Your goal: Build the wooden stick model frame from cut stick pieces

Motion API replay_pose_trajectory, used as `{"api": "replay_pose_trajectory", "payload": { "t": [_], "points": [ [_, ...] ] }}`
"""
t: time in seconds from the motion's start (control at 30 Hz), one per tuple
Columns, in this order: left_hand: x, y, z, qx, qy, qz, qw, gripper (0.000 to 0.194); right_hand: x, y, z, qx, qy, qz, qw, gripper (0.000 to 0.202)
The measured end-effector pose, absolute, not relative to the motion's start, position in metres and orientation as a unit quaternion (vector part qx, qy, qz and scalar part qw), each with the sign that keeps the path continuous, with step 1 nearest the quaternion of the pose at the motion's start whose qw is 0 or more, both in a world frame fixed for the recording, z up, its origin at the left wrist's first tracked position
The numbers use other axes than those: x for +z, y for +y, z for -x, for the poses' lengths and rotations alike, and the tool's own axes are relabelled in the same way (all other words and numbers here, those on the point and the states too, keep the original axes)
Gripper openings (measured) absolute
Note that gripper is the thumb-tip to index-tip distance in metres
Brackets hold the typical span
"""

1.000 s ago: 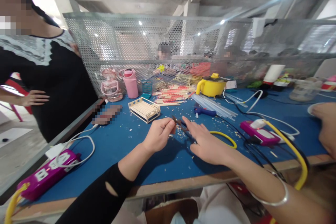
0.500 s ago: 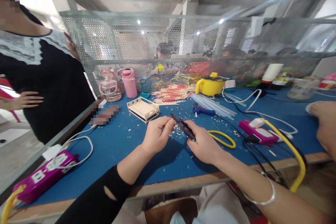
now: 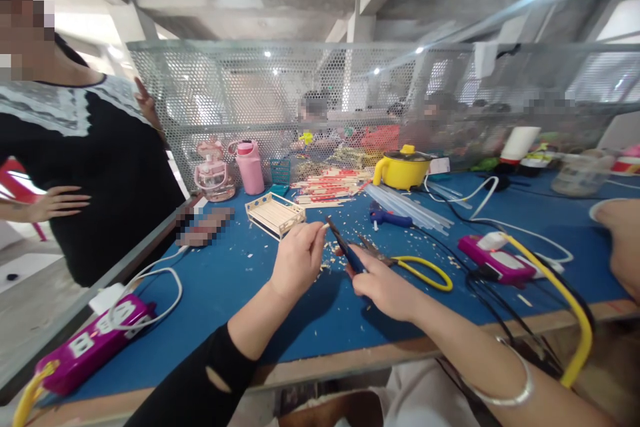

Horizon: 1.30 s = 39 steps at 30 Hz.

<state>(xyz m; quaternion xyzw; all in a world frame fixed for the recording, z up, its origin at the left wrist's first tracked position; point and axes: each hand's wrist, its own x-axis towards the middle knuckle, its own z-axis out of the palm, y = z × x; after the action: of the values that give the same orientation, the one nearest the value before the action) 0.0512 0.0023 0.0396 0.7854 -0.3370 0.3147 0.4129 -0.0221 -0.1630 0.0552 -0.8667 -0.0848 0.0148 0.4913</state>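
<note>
My left hand (image 3: 297, 257) is closed in a pinch on a small pale wooden stick (image 3: 327, 224), whose short end sticks out past the fingertips. In my right hand (image 3: 390, 285) is a pair of pliers (image 3: 350, 253) with blue handles and dark jaws. The jaw tips are close beside the stick's end; whether they touch it I cannot tell. Behind my left hand stands a small wooden tray-like frame (image 3: 275, 215) with low railed sides. Scissors (image 3: 429, 274) with yellow handles lie just beyond my right hand, partly covered by it.
Wood chips litter the blue tabletop (image 3: 210, 320). Farther back are a pile of sticks (image 3: 330, 185), a blue glue gun (image 3: 393, 217), clear glue sticks (image 3: 407, 207) and a yellow pot (image 3: 405, 170). Purple power strips (image 3: 97, 343) and cables flank both sides. A person (image 3: 100, 173) stands at left.
The pliers have turned in my right hand, and my hands are slightly farther apart. More of the stick's end shows. The scissors' blades have come into sight; the camera has tilted slightly.
</note>
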Motion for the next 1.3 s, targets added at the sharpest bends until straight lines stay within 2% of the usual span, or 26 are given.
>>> {"api": "replay_pose_trajectory", "payload": {
  "t": [0.2,0.37,0.43,0.57,0.73,0.83,0.93,1.03,1.2,1.3],
  "points": [
    [0.041,-0.005,-0.048,0.228,-0.279,-0.777,0.517,0.033,0.061,-0.178,0.014,0.014,-0.051,0.890,0.452,0.047],
    [0.041,0.002,-0.065,0.211,-0.169,-0.771,0.577,0.035,0.069,-0.180,0.013,0.171,0.017,0.828,0.533,0.056],
    [0.040,0.007,-0.074,0.204,-0.131,-0.764,0.598,0.034,0.076,-0.182,0.007,0.173,0.039,0.858,0.481,0.057],
    [0.035,0.008,-0.080,0.186,-0.140,-0.771,0.593,0.035,0.080,-0.185,-0.034,0.098,0.082,0.947,0.295,0.061],
    [0.028,0.000,-0.074,0.142,-0.200,-0.789,0.563,0.033,0.062,-0.174,-0.107,0.037,0.152,0.975,0.157,0.078],
    [0.025,0.000,-0.074,0.124,-0.208,-0.796,0.554,0.033,0.057,-0.168,-0.116,-0.021,0.145,0.985,0.094,0.083],
    [0.024,0.001,-0.077,0.108,-0.206,-0.800,0.553,0.034,0.058,-0.180,-0.086,-0.045,0.107,0.992,0.057,0.066],
    [0.024,0.001,-0.078,0.089,-0.210,-0.795,0.562,0.036,0.055,-0.215,-0.030,-0.010,0.088,0.995,0.039,0.049],
    [0.023,-0.005,-0.072,0.052,-0.224,-0.770,0.595,0.042,0.031,-0.261,0.049,0.000,0.053,0.998,0.039,0.062],
    [0.023,-0.007,-0.068,0.036,-0.236,-0.756,0.609,0.042,0.027,-0.255,0.059,-0.038,0.052,0.998,0.010,0.057]
  ]
}}
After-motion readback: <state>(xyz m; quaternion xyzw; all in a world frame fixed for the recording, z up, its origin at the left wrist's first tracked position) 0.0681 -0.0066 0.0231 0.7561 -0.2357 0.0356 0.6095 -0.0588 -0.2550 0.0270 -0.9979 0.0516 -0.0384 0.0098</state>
